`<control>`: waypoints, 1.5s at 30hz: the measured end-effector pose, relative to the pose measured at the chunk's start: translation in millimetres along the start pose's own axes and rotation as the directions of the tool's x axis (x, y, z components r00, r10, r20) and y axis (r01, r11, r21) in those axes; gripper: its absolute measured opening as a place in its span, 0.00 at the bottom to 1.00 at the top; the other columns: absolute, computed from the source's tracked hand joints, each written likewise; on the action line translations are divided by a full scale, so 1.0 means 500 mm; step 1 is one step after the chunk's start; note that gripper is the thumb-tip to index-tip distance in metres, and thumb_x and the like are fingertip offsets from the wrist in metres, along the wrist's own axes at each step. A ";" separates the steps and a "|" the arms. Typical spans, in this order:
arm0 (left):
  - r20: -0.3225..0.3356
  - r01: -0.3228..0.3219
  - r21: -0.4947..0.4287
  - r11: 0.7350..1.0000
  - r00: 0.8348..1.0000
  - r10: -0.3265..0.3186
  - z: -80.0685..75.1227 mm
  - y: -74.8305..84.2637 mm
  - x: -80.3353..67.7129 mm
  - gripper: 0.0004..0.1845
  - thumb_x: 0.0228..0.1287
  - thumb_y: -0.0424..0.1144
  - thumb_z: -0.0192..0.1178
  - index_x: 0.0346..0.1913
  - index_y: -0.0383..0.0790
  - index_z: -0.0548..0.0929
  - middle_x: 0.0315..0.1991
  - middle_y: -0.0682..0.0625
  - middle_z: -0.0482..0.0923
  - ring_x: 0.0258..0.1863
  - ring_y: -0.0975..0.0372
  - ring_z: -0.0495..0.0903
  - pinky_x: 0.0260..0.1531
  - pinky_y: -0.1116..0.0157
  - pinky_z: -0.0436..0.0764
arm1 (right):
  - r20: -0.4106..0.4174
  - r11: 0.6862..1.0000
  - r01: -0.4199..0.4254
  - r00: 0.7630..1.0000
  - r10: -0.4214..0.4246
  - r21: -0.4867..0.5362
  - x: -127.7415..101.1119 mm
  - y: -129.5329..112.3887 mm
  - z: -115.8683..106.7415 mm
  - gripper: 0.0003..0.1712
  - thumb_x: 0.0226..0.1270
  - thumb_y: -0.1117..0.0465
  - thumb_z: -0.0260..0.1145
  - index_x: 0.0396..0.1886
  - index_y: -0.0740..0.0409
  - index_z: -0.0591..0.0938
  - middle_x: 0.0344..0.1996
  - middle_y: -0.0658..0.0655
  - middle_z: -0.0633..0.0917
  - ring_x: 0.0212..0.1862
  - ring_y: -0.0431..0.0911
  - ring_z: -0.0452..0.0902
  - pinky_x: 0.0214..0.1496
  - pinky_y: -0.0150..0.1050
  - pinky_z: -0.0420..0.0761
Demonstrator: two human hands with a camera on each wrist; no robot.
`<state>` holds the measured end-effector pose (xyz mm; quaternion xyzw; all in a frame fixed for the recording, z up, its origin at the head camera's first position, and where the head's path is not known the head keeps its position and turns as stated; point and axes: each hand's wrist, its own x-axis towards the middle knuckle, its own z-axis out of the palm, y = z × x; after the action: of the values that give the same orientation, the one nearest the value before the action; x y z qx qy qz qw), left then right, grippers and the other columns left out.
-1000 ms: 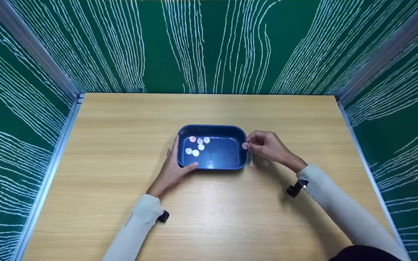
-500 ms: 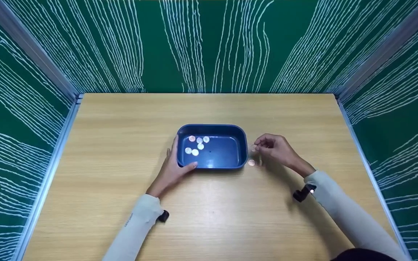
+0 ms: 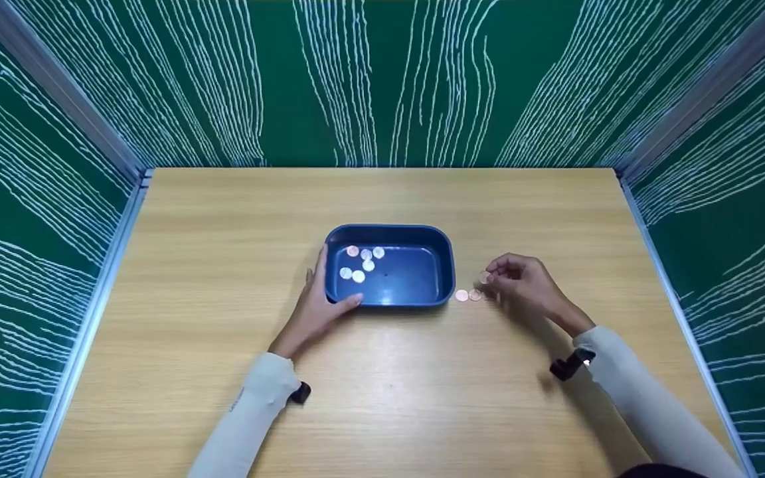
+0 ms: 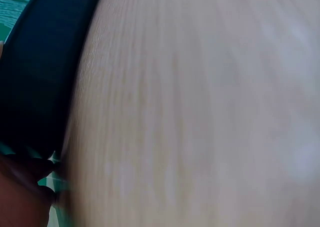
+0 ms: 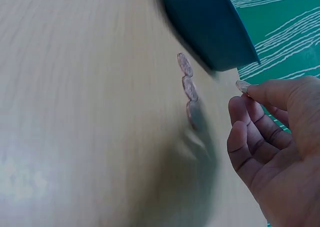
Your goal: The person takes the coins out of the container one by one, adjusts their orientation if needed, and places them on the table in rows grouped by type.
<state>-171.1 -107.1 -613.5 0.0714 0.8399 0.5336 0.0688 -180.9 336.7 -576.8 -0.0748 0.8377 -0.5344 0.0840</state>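
"Fingers (image 3: pixel 502 263) of your right hand (image 3: pixel 530 287): grasping what?"
"One coin (image 5: pixel 243 86), over the desk (image 3: pixel 236 219) near three others (image 5: pixel 189 88). Your left hand (image 3: pixel 316 309) grips the tub (image 3: pixel 412 275), six coins (image 3: pixel 358 276) inside."

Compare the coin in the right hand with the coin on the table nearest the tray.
The held coin is pinched by the right hand; the nearest coin has no hand on it.
The held coin is raised above the table; the nearest coin lies flat on it.
The held coin is apart from the other coins; the nearest coin seems to touch its neighbour.
Both are round and outside the blue tray.
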 end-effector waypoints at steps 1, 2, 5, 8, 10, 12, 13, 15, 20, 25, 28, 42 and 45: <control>0.002 0.007 -0.002 1.000 1.000 -0.007 0.000 0.001 -0.001 0.67 0.66 0.56 0.78 0.92 0.63 0.37 0.92 0.45 0.41 0.88 0.34 0.36 0.84 0.34 0.41 | 0.002 1.000 -0.013 1.000 0.013 0.003 -0.004 0.003 -0.002 0.07 0.76 0.69 0.74 0.49 0.68 0.89 0.39 0.68 0.90 0.34 0.52 0.85 0.32 0.32 0.83; 0.002 0.012 -0.003 1.000 1.000 -0.012 0.001 0.001 -0.001 0.67 0.66 0.55 0.78 0.92 0.63 0.37 0.92 0.45 0.41 0.88 0.34 0.36 0.84 0.33 0.41 | 0.003 1.000 -0.022 1.000 0.022 0.002 -0.009 0.007 -0.004 0.07 0.76 0.69 0.74 0.49 0.68 0.88 0.38 0.68 0.90 0.33 0.53 0.85 0.30 0.33 0.83; 0.003 0.004 -0.004 1.000 1.000 -0.004 0.001 0.001 -0.001 0.67 0.67 0.54 0.78 0.92 0.62 0.37 0.92 0.45 0.41 0.88 0.35 0.38 0.85 0.36 0.40 | 0.002 0.999 -0.034 0.999 0.034 0.014 -0.019 0.018 -0.007 0.08 0.75 0.70 0.73 0.49 0.69 0.88 0.38 0.69 0.90 0.32 0.51 0.84 0.29 0.34 0.84; 0.002 -0.012 -0.003 1.000 1.000 0.012 0.001 0.002 0.000 0.67 0.67 0.54 0.78 0.92 0.60 0.37 0.92 0.46 0.41 0.88 0.36 0.39 0.86 0.38 0.39 | -0.002 0.998 -0.049 0.999 0.049 0.030 -0.028 0.030 -0.009 0.08 0.75 0.71 0.73 0.49 0.70 0.87 0.39 0.69 0.90 0.30 0.49 0.83 0.27 0.35 0.84; 0.003 -0.019 -0.008 1.000 1.000 0.019 0.000 0.002 0.000 0.67 0.67 0.54 0.78 0.92 0.59 0.37 0.92 0.46 0.40 0.89 0.37 0.40 0.86 0.39 0.38 | -0.007 0.997 -0.061 0.998 0.062 0.043 -0.034 0.037 -0.010 0.08 0.75 0.72 0.73 0.50 0.71 0.87 0.39 0.70 0.90 0.30 0.48 0.82 0.27 0.35 0.84; 0.006 -0.020 -0.012 1.000 1.000 0.020 0.000 0.002 0.000 0.67 0.67 0.54 0.78 0.92 0.60 0.36 0.92 0.46 0.40 0.89 0.37 0.40 0.86 0.39 0.38 | -0.015 0.997 -0.068 0.998 0.069 0.041 -0.040 0.043 -0.012 0.08 0.74 0.72 0.73 0.50 0.71 0.87 0.40 0.71 0.89 0.29 0.47 0.81 0.26 0.34 0.84; 0.009 -0.019 -0.017 1.000 1.000 0.020 0.000 0.002 0.000 0.67 0.67 0.54 0.78 0.92 0.60 0.36 0.92 0.46 0.40 0.89 0.38 0.40 0.86 0.39 0.37 | -0.020 0.997 -0.069 0.997 0.070 0.038 -0.043 0.046 -0.012 0.09 0.75 0.72 0.73 0.50 0.71 0.87 0.41 0.71 0.89 0.29 0.46 0.81 0.26 0.34 0.83; 0.012 -0.013 -0.021 1.000 1.000 0.013 -0.001 0.002 0.000 0.66 0.68 0.54 0.77 0.92 0.60 0.36 0.92 0.47 0.39 0.89 0.38 0.40 0.86 0.38 0.37 | -0.028 0.997 -0.064 0.997 0.065 0.029 -0.048 0.050 -0.013 0.09 0.75 0.71 0.74 0.50 0.71 0.88 0.41 0.71 0.89 0.29 0.45 0.80 0.26 0.33 0.82; 0.009 -0.012 -0.014 1.000 1.000 0.012 -0.001 0.002 0.000 0.67 0.67 0.54 0.78 0.92 0.59 0.37 0.92 0.45 0.41 0.88 0.36 0.40 0.85 0.38 0.39 | -0.060 0.998 -0.051 0.997 0.049 -0.026 -0.055 0.059 -0.014 0.08 0.74 0.73 0.73 0.49 0.72 0.88 0.41 0.71 0.90 0.30 0.43 0.78 0.25 0.28 0.76; 0.002 -0.049 -0.006 0.999 0.999 0.049 -0.001 -0.001 0.001 0.67 0.66 0.55 0.78 0.92 0.53 0.38 0.91 0.42 0.44 0.88 0.40 0.47 0.87 0.46 0.35 | -0.077 0.995 -0.038 0.997 0.030 -0.096 -0.059 0.065 -0.011 0.07 0.74 0.77 0.70 0.48 0.78 0.86 0.39 0.74 0.88 0.31 0.43 0.79 0.25 0.26 0.73; 0.007 -0.037 -0.007 0.999 0.999 0.037 -0.001 -0.001 -0.001 0.68 0.65 0.58 0.78 0.92 0.55 0.38 0.91 0.42 0.44 0.88 0.40 0.47 0.87 0.47 0.35 | -0.083 0.993 -0.036 0.996 0.027 -0.109 -0.061 0.065 -0.008 0.07 0.74 0.76 0.71 0.48 0.76 0.86 0.39 0.72 0.88 0.31 0.41 0.78 0.25 0.26 0.74; 0.016 0.000 -0.017 1.000 1.000 0.001 -0.002 -0.001 -0.002 0.67 0.66 0.59 0.77 0.92 0.61 0.36 0.92 0.44 0.40 0.88 0.35 0.37 0.84 0.34 0.40 | -0.112 0.985 -0.040 0.994 0.021 -0.166 -0.064 0.066 -0.006 0.05 0.74 0.72 0.74 0.46 0.66 0.89 0.35 0.62 0.88 0.28 0.41 0.78 0.24 0.29 0.78; 0.014 0.003 -0.017 1.000 1.000 -0.003 -0.003 0.000 -0.001 0.67 0.66 0.58 0.78 0.92 0.61 0.36 0.92 0.44 0.40 0.88 0.35 0.35 0.84 0.33 0.41 | -0.116 0.980 -0.041 0.993 0.018 -0.193 -0.062 0.066 -0.004 0.06 0.73 0.73 0.74 0.46 0.66 0.89 0.36 0.62 0.88 0.30 0.42 0.78 0.26 0.28 0.78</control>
<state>-170.9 -108.5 -612.7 0.0732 0.8349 0.5402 0.0758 -152.1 359.1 -604.2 -0.0397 0.8906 -0.4517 0.0363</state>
